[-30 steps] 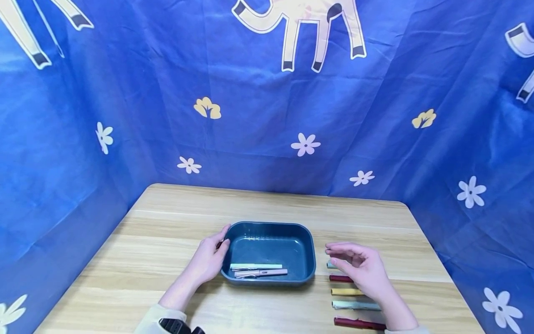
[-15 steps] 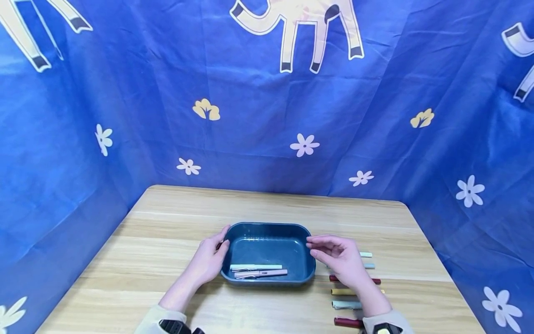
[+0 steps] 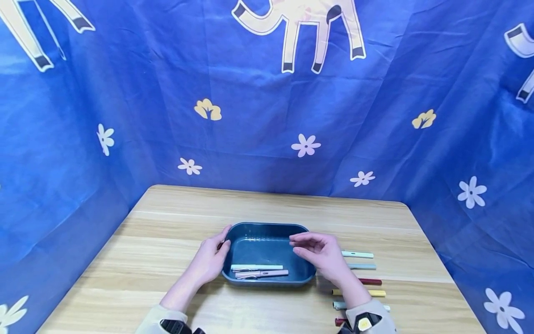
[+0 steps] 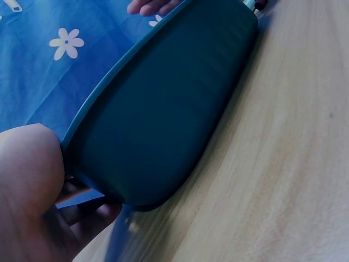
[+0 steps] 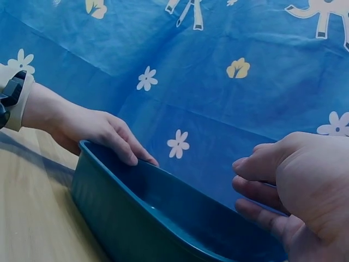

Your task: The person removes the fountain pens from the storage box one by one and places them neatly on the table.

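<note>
A dark teal plastic box (image 3: 267,282) stands on the table, with a mint pen (image 3: 263,267) and a greyish-lilac pen (image 3: 271,273) lying in its near part. My left hand (image 3: 210,260) holds the box's left end, its thumb at the rim; the left wrist view shows some fingers (image 4: 98,221) behind the wall. Over the box's right end hovers my right hand (image 3: 321,257), fingers loosely bent. In the right wrist view, the right hand's thumb and fingers (image 5: 256,191) stand apart, and nothing shows between them.
Right of the box, several pens lie in a column: a mint pen (image 3: 358,254), a blue pen (image 3: 362,266), a dark red pen (image 3: 371,281), a yellow pen (image 3: 377,293) and others partly under the right forearm. A blue patterned curtain (image 3: 250,153) surrounds the wooden table (image 3: 183,208).
My right hand has moved left, from above the column of pens to over the box's right end. The far pens have come into sight. The left hand and box have stayed put.
</note>
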The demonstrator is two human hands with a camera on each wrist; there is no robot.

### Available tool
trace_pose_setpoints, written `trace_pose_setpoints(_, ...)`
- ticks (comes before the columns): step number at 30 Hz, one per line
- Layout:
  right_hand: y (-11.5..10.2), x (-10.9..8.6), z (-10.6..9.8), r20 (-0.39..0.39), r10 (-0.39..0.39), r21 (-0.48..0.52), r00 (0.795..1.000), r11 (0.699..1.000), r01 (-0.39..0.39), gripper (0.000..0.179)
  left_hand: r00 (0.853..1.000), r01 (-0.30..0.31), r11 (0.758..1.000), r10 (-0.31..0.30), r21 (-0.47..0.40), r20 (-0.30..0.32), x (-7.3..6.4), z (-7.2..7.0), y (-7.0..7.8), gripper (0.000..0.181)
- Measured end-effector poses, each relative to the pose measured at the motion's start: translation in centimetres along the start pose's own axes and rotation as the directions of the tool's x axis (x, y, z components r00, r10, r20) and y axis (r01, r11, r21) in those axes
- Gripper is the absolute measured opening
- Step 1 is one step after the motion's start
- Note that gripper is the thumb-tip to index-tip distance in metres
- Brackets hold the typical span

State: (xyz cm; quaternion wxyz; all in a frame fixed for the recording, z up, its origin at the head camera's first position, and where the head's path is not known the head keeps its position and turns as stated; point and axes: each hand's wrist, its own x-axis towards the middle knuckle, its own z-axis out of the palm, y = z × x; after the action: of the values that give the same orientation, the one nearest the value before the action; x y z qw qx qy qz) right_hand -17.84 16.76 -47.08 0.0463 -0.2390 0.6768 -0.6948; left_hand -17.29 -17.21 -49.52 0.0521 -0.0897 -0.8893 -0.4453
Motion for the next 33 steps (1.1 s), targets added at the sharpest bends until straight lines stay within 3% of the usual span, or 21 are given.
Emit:
trace_pose_setpoints(4, 0.4, 0.5, 0.5, 0.014, 0.027, 0.000, 1.000, 1.000, -0.027, 0.029, 1.000, 0.004, 1.000, -0.004, 0.002, 0.003, 0.0, 0.0, 0.0, 0.050)
trace_pose_setpoints(22, 1.2, 2.9, 3.0, 0.149, 0.026, -0.049, 0.989, 0.999, -0.019, 0.030, 1.000, 0.000, 1.000, 0.000, -0.002, -0.002, -0.1, 0.2, 0.0, 0.050)
trace_pose_setpoints(26, 1.4, 3.2, 3.6, 0.158, 0.059, -0.052, 0.986, 0.997, -0.051, 0.030, 1.000, 0.006, 1.000, -0.006, -0.008, 0.001, 0.0, 0.2, -0.1, 0.050)
trace_pose_setpoints(33, 1.6, 3.9, 4.7, 0.157, 0.164, -0.184, 0.974, 0.974, -0.134, 0.022, 1.000, 0.008, 1.000, -0.008, -0.015, -0.002, 0.0, 0.1, -0.1, 0.050)
